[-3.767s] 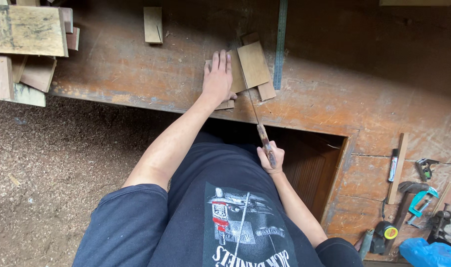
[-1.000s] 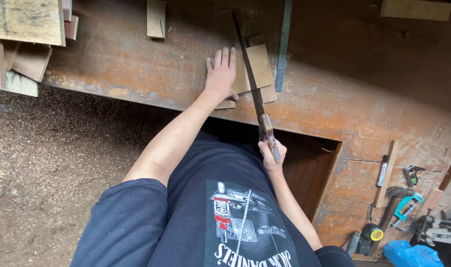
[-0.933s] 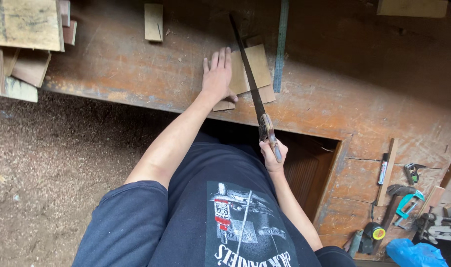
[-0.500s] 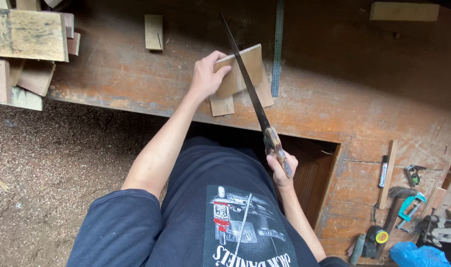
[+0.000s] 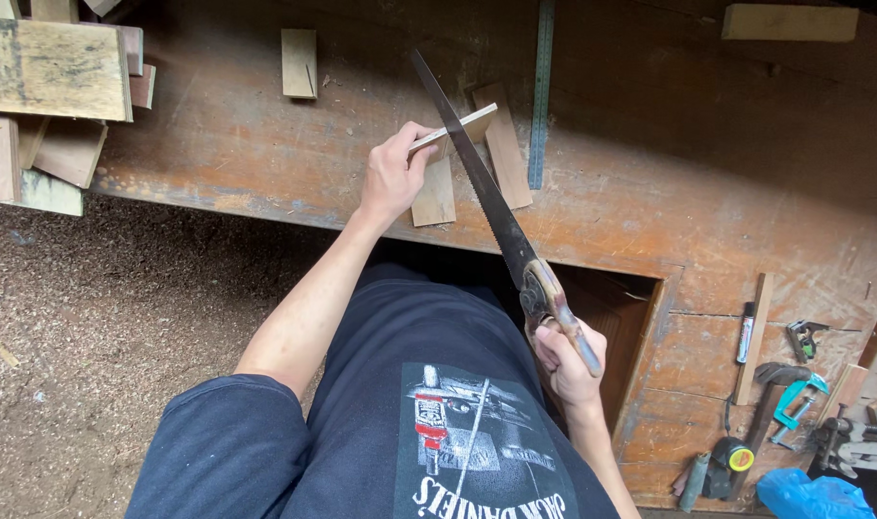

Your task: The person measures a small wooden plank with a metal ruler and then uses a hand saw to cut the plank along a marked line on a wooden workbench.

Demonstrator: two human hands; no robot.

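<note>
Nearest, at the lower right edge, a crumpled blue plastic bag (image 5: 811,495) lies beside a small round tape measure with a yellow face (image 5: 736,457) and a turquoise-handled clamp (image 5: 796,402); whether the bag holds anything cannot be told. Just left of these, the right hand (image 5: 565,358) is clenched around the worn wooden handle of a long-bladed steel handsaw (image 5: 486,192), whose blade runs up and to the left, away from the body, out over the worn brown wooden workbench (image 5: 650,173). Farther off, the left hand (image 5: 392,175) grips a thin pale wooden board (image 5: 456,128) by its left end, thumb and fingers closed on it, lifting it edge-on off the bench so that it crosses the saw blade. Beneath it two flat wooden offcuts (image 5: 433,197) lie on the bench, one near the front edge, one angled to the right. Beyond, a long grey steel ruler (image 5: 540,91) points away, right of the board. At the far left, a stack of weathered timber blocks (image 5: 44,86) sits on the bench corner.
</note>
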